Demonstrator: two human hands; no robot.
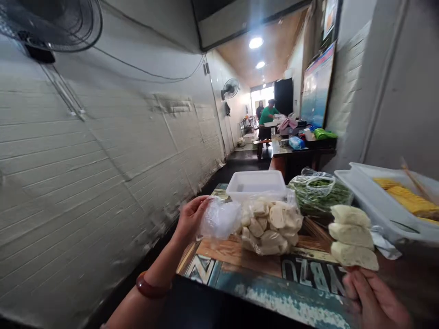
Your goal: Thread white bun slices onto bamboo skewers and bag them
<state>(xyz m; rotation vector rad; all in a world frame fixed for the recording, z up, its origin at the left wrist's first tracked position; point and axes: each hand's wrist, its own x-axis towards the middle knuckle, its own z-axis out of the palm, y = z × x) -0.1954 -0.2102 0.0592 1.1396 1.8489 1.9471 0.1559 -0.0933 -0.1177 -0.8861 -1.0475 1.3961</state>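
Observation:
My left hand (pixel 194 215), a red-brown bangle on its wrist, is closed on the edge of a thin clear plastic bag (pixel 222 220) with something whitish in it. Just right of that bag sits a larger clear bag (pixel 270 227) full of pale, thick slices. At the lower right my right hand (pixel 375 297) is closed round the lower end of a skewer. Three pale pieces (pixel 353 235) are stacked along the skewer, which is held nearly upright above the table's right side. Loose thin sticks (pixel 313 230) lie behind it on the table.
On the patterned table (pixel 240 258) stand a white plastic tub (pixel 255 183), a bag of green vegetables (pixel 318 192) and white trays (pixel 363 201) holding yellow skewered food (pixel 411 198). A wall (pixel 103 160) runs along the left. Farther back are a cluttered table (pixel 291 148) and people (pixel 269 114).

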